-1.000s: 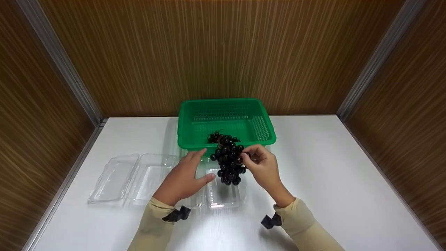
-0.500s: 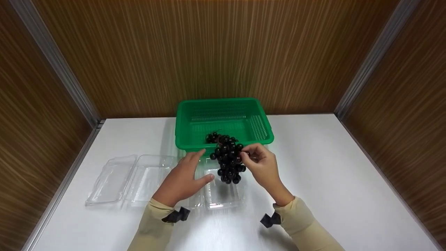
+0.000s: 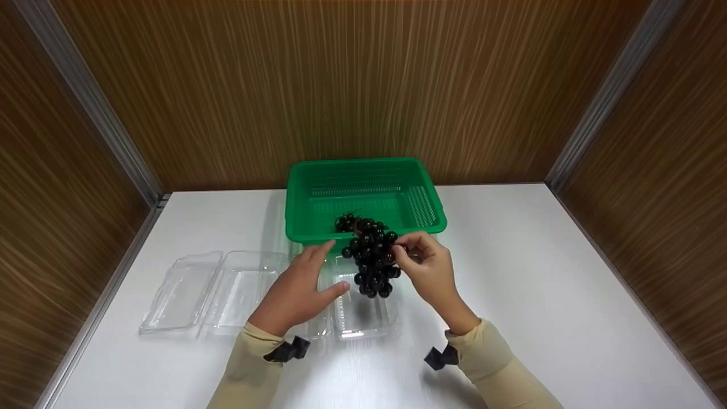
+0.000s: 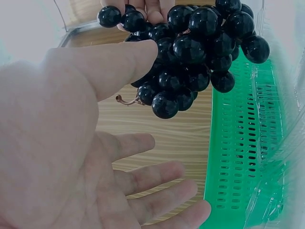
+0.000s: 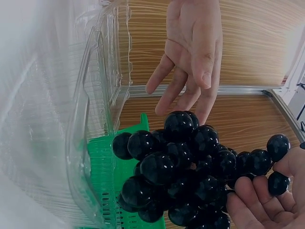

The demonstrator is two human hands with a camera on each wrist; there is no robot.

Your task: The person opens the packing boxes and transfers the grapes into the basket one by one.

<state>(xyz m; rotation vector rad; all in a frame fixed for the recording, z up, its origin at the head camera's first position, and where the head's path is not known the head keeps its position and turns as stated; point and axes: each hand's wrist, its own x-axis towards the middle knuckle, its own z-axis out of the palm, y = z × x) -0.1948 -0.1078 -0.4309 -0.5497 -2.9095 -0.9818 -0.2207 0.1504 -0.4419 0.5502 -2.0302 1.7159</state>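
Note:
A bunch of shiny black grapes [image 3: 372, 261] hangs in the air over a clear plastic clamshell container [image 3: 363, 329]. My right hand [image 3: 430, 270] pinches it at its right side between thumb and fingers. On the other side my left hand [image 3: 298, 292] is held with thumb and fingers spread, holding nothing. A short brown stem [image 4: 126, 101] sticks out of the bunch in the left wrist view. From the right wrist, the left hand [image 5: 190, 52] shows beyond the grapes, its fingers extended. More dark grapes [image 3: 345, 222] show at the near rim of the green basket [image 3: 363, 163].
At the left lies another clear clamshell container [image 3: 182, 292], opened out flat on the white table [image 3: 522, 295]. Part of the container under the grapes is hidden by the left hand. Wood-patterned walls [image 3: 363, 85] enclose the table at the back and sides.
The view has shifted slightly, moving the basket and containers a little left in the picture. Both hands and the grapes keep nearly the same place and pose.

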